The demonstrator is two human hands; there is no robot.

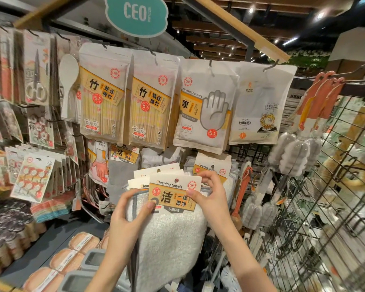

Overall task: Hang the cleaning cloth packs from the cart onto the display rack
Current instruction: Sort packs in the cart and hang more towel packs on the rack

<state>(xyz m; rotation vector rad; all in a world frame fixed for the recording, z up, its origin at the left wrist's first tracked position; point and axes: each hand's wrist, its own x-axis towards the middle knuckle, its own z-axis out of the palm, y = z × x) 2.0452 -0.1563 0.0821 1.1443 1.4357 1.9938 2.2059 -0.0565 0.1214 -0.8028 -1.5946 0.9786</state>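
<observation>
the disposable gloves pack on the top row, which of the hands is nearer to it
Right. The right hand is just below the disposable gloves pack, at the towel pack's right edge; the left hand is lower and further left.

Both bare forearms rose from the lower edge of the view, converging toward the middle. The left hand (128,209) was curled, thumb across the front and fingers apparently tucked behind, out of sight. The right hand (211,196) was raised slightly higher, wrist bent, pinching with thumb and fingertips, index finger uppermost.
</observation>
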